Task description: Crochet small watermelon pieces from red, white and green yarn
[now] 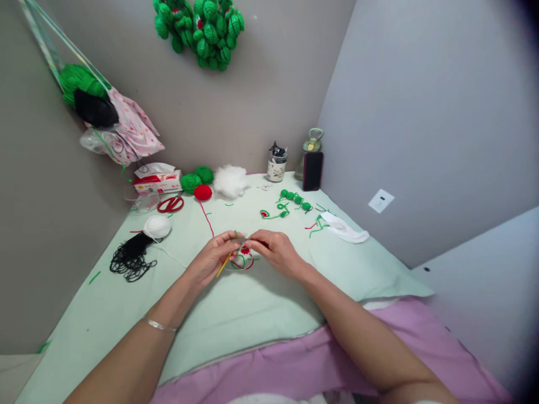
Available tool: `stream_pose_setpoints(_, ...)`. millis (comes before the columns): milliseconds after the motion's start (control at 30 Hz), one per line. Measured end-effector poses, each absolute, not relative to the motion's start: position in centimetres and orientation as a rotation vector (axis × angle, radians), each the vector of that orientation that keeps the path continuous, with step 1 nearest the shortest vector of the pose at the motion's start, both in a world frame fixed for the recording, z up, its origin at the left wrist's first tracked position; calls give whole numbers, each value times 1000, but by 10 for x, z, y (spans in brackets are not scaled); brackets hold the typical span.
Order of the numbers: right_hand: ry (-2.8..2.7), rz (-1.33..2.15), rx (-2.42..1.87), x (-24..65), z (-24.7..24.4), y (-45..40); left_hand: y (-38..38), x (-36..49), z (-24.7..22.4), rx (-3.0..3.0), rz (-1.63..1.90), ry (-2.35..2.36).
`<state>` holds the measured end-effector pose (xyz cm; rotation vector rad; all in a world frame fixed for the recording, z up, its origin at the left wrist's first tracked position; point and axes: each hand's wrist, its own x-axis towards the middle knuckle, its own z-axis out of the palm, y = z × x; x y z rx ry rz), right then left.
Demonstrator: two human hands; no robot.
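Note:
Near the middle of the table, my left hand (214, 258) and my right hand (273, 249) meet with their fingertips pinched together. Between them is a small crocheted piece (245, 251) of red, white and green yarn. A yellow crochet hook (224, 265) slants down from the fingers of my left hand. The fingers of my right hand are closed at the work, though what exactly they grip is too small to tell. Red and white strands hang in loops just below the hands. A white strand runs left to a white yarn ball (157, 226).
Black yarn (133, 257) and red scissors (170, 204) lie left. Behind are a red ball (202, 192), green balls (191, 183), white stuffing (231, 180), a pen cup (277, 164) and a phone (312, 171). Green crocheted pieces (297, 199) and white cloth (343, 228) lie right.

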<state>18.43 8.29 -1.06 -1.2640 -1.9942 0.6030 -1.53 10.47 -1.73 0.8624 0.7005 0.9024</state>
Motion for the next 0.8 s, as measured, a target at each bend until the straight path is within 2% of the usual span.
stream_pose_setpoints(333, -2011, 604, -1277, 185, -7, 82, 119, -26, -32, 757, 1019, 721)
stream_pose_setpoints(800, -2034, 582, -1398, 179, -13, 82, 118, -22, -46, 680, 991, 745)
